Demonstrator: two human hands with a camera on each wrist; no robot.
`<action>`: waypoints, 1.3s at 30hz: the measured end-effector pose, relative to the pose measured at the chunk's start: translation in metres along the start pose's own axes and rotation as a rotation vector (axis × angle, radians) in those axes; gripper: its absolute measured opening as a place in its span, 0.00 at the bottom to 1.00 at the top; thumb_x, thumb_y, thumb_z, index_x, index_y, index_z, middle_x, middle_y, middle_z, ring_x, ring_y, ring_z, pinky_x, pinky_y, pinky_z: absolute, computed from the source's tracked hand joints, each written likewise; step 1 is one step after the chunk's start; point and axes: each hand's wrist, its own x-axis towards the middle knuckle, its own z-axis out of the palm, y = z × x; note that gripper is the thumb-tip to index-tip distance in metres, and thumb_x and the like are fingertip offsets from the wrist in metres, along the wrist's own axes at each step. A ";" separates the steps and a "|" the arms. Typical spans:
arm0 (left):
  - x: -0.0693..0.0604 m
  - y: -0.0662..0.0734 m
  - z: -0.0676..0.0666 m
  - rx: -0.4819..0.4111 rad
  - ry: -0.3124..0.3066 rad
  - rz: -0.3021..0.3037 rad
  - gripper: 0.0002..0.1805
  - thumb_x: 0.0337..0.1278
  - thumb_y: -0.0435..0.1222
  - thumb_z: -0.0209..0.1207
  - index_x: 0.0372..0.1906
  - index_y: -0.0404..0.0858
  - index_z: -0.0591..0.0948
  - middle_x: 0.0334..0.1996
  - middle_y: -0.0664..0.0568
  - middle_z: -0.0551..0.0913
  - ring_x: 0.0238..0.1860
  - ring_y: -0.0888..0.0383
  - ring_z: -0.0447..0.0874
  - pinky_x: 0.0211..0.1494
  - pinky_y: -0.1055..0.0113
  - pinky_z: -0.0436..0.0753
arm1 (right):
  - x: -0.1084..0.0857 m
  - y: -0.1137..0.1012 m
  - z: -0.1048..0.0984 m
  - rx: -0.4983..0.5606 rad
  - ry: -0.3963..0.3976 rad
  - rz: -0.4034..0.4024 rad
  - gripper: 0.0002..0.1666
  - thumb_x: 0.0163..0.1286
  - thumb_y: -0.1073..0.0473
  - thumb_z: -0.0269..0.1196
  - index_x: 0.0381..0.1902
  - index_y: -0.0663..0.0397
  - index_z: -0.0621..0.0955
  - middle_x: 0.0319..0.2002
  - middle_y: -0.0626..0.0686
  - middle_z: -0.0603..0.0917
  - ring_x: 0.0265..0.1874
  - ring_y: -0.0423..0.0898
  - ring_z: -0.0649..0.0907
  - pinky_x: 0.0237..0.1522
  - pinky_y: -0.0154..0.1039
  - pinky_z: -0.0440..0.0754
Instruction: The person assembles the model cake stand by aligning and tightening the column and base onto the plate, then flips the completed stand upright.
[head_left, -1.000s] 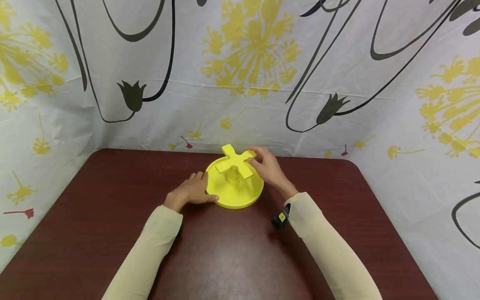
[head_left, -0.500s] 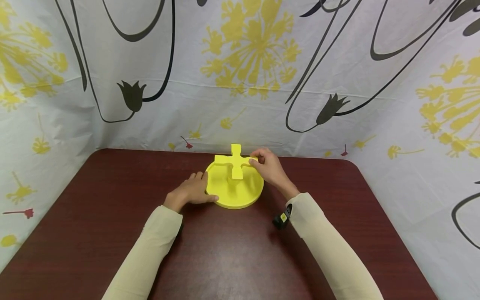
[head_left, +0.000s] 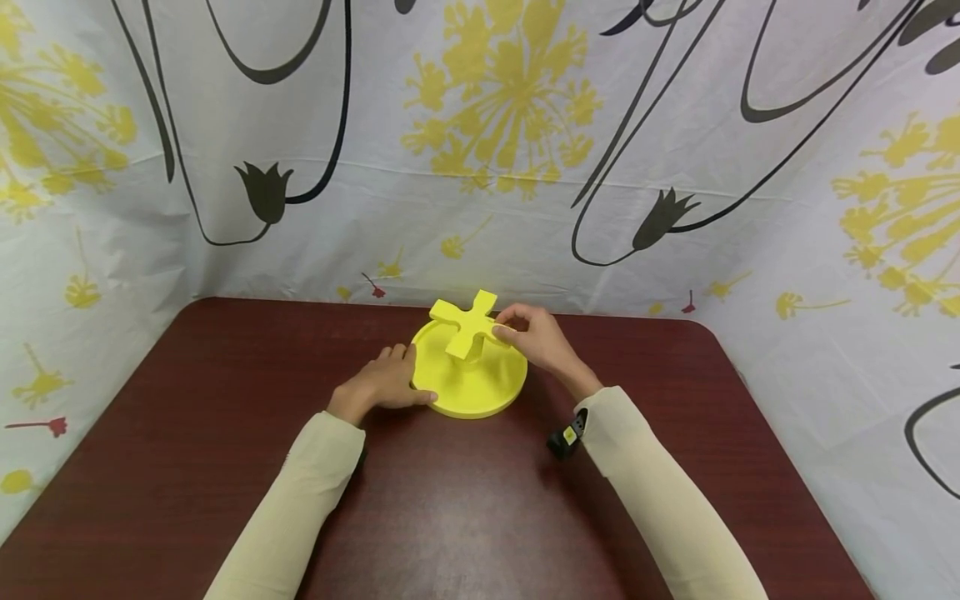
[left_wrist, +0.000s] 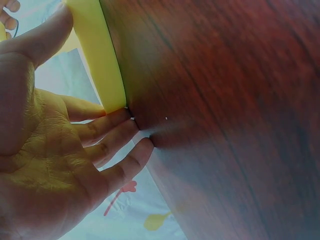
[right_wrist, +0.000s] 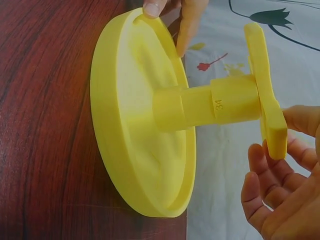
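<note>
A yellow round base with a raised rim sits on the table. From its middle rises a stepped yellow post with small raised markings, and a four-armed yellow cross handle tops it. My left hand holds the base's rim from the left, thumb toward the front and fingers along the far side. In the left wrist view, that hand's fingertips reach down to the tabletop. My right hand pinches one arm of the cross handle between thumb and fingers; its other fingers curl loosely below, seen in the right wrist view.
The dark red-brown wooden table extends around the base. Behind and at the sides hangs a white cloth with yellow and dark flower prints, close to the table's back edge. A black wrist device sits under the right cuff.
The cross handle has turned clockwise as seen from above, with the right hand at its right-side arm shifting slightly toward me. The left hand and base have stayed in place.
</note>
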 end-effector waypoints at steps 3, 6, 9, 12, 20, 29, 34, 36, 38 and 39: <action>0.001 0.000 0.000 0.002 -0.002 0.002 0.57 0.62 0.59 0.58 0.78 0.27 0.44 0.75 0.31 0.50 0.75 0.37 0.50 0.72 0.44 0.61 | -0.001 -0.002 0.000 0.011 -0.020 -0.024 0.08 0.70 0.55 0.65 0.43 0.51 0.84 0.41 0.52 0.85 0.39 0.49 0.83 0.40 0.42 0.81; 0.001 0.000 -0.001 -0.002 -0.004 0.004 0.57 0.62 0.59 0.58 0.78 0.27 0.45 0.75 0.31 0.50 0.75 0.36 0.50 0.72 0.44 0.61 | -0.001 -0.004 0.002 0.004 -0.024 -0.042 0.08 0.69 0.55 0.66 0.41 0.51 0.85 0.38 0.51 0.86 0.35 0.48 0.82 0.38 0.41 0.80; 0.001 0.000 -0.001 -0.002 -0.004 0.003 0.57 0.62 0.59 0.58 0.78 0.27 0.45 0.75 0.31 0.50 0.75 0.37 0.50 0.72 0.44 0.62 | -0.002 -0.007 0.004 -0.019 -0.012 -0.042 0.08 0.67 0.53 0.67 0.39 0.51 0.85 0.34 0.50 0.86 0.33 0.47 0.82 0.37 0.40 0.80; 0.000 0.000 -0.001 0.000 0.000 0.006 0.57 0.62 0.59 0.58 0.78 0.27 0.45 0.75 0.30 0.51 0.74 0.36 0.51 0.72 0.43 0.62 | -0.003 -0.009 0.008 -0.054 -0.007 -0.035 0.09 0.67 0.52 0.68 0.37 0.50 0.85 0.33 0.49 0.85 0.33 0.47 0.81 0.37 0.39 0.80; 0.000 0.001 0.000 -0.003 0.006 0.009 0.56 0.62 0.59 0.59 0.77 0.26 0.45 0.75 0.30 0.51 0.74 0.36 0.51 0.72 0.43 0.62 | -0.006 -0.016 0.006 -0.144 0.067 -0.060 0.11 0.68 0.47 0.67 0.34 0.47 0.86 0.30 0.47 0.85 0.30 0.44 0.81 0.33 0.39 0.78; -0.001 0.002 0.000 -0.001 0.007 0.014 0.57 0.62 0.59 0.59 0.77 0.26 0.46 0.75 0.30 0.51 0.75 0.36 0.50 0.72 0.43 0.62 | 0.001 -0.009 0.003 -0.084 0.174 -0.092 0.22 0.74 0.54 0.60 0.62 0.58 0.77 0.62 0.59 0.75 0.61 0.56 0.76 0.59 0.52 0.76; -0.002 0.002 0.000 -0.011 0.007 0.011 0.57 0.62 0.59 0.59 0.78 0.27 0.45 0.75 0.31 0.51 0.75 0.37 0.50 0.72 0.44 0.62 | 0.001 -0.005 0.005 -0.078 0.046 -0.084 0.27 0.77 0.55 0.56 0.70 0.56 0.71 0.66 0.60 0.72 0.56 0.56 0.78 0.54 0.52 0.78; -0.002 0.002 0.000 -0.015 0.006 0.009 0.57 0.62 0.59 0.59 0.78 0.27 0.45 0.75 0.31 0.51 0.75 0.37 0.51 0.72 0.44 0.62 | 0.000 -0.004 0.006 -0.071 0.049 -0.077 0.25 0.78 0.55 0.55 0.69 0.56 0.73 0.65 0.59 0.74 0.54 0.55 0.79 0.54 0.52 0.78; -0.002 0.002 0.000 -0.014 0.004 0.005 0.57 0.62 0.59 0.59 0.78 0.28 0.45 0.75 0.31 0.51 0.74 0.37 0.51 0.72 0.45 0.63 | 0.000 -0.004 0.006 -0.066 0.068 -0.074 0.22 0.78 0.56 0.55 0.65 0.56 0.76 0.62 0.58 0.76 0.55 0.54 0.78 0.56 0.52 0.77; -0.001 0.002 0.000 -0.013 0.003 0.003 0.57 0.62 0.59 0.59 0.78 0.28 0.45 0.75 0.31 0.51 0.74 0.37 0.51 0.72 0.45 0.63 | 0.000 -0.003 0.006 -0.062 0.076 -0.075 0.21 0.78 0.56 0.55 0.63 0.56 0.77 0.61 0.58 0.78 0.55 0.54 0.78 0.55 0.52 0.77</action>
